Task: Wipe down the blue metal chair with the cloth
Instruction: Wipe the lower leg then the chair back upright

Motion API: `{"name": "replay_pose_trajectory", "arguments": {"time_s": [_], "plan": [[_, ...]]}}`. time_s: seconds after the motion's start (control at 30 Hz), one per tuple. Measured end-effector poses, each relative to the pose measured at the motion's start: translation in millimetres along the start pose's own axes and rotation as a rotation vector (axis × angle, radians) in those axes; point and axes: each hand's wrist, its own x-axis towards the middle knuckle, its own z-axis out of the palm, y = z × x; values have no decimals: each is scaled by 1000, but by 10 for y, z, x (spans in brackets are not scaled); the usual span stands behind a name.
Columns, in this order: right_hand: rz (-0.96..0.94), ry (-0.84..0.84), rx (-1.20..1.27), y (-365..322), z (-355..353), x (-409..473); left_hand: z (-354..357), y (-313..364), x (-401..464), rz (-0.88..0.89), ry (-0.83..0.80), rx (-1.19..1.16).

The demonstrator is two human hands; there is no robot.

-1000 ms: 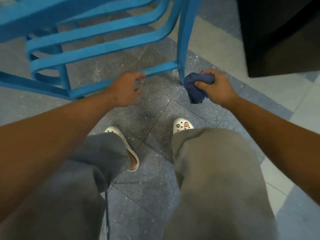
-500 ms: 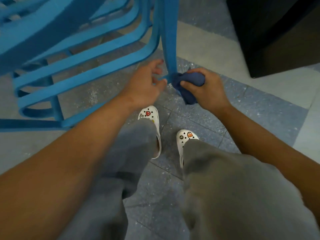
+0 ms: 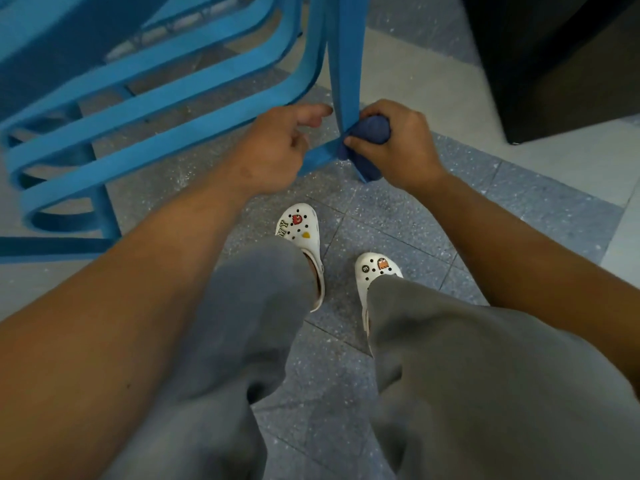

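- Cloth (image 3: 369, 133), dark blue and bunched, sits at upper centre of the frame, pressed against the right side of a chair leg (image 3: 344, 64) near its lower end.
- Right hand (image 3: 398, 143) grips the cloth: fingers (image 3: 381, 110) curl over its top, thumb pinches from below, and a loose end of cloth hangs beneath the hand.
- Left hand (image 3: 277, 147) lies just left of the same leg, fingers loosely curled; the forefinger tip reaches to the leg's edge, though whether it grips anything cannot be told.
- Blue metal chair (image 3: 145, 109) fills the upper left, its curved bars running towards the leg.
- White clogs (image 3: 299, 226) stand on the speckled floor (image 3: 398, 216) below the hands.
- Dark cabinet (image 3: 554, 64) occupies the upper right.
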Motion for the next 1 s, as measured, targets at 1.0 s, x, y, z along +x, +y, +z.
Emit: {"name": "replay_pose_trajectory", "arguments": {"time_s": [1.0], "plan": [[571,110,263,461,375,-750,344,-91,-144,-87,-161,-45]]}}
